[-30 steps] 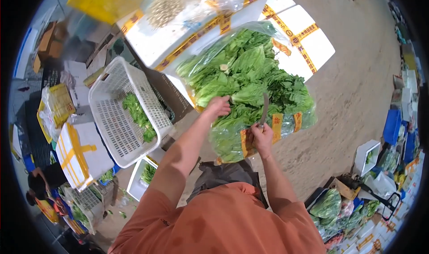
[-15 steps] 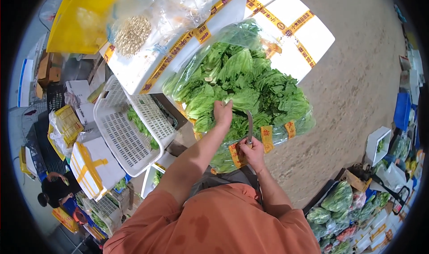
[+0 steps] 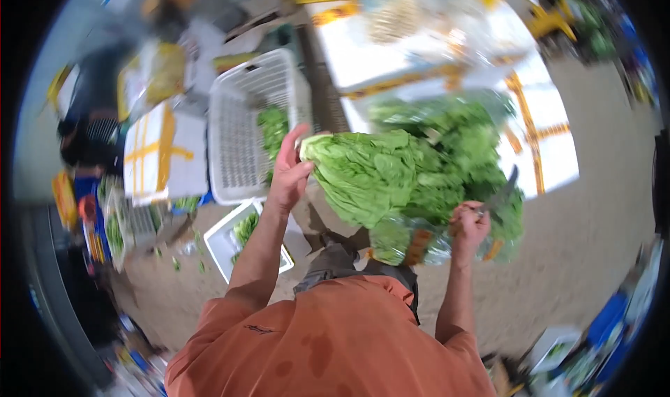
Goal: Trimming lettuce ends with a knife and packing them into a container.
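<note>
My left hand (image 3: 287,173) grips a head of lettuce (image 3: 366,170) at its pale stem end, fingers and thumb around it. The leaves of this head stretch to the right, toward a pile of lettuce (image 3: 464,142) in a clear plastic bag (image 3: 391,240). My right hand (image 3: 469,222) is closed around the handle of a curved knife (image 3: 501,196). Its blade points up and to the right, apart from the held head and over the pile's right side.
Left of the held lettuce stands a white perforated crate (image 3: 223,145) with a few green leaves inside. Below it is a white foam box (image 3: 222,247) with greens. Taped white foam boxes (image 3: 551,121) lie beyond the pile. A closed foam box (image 3: 150,156) sits farther left.
My left hand has lifted a head of lettuce from the pile and carried it left toward the crate. My right hand has moved right with the knife. The view has turned.
</note>
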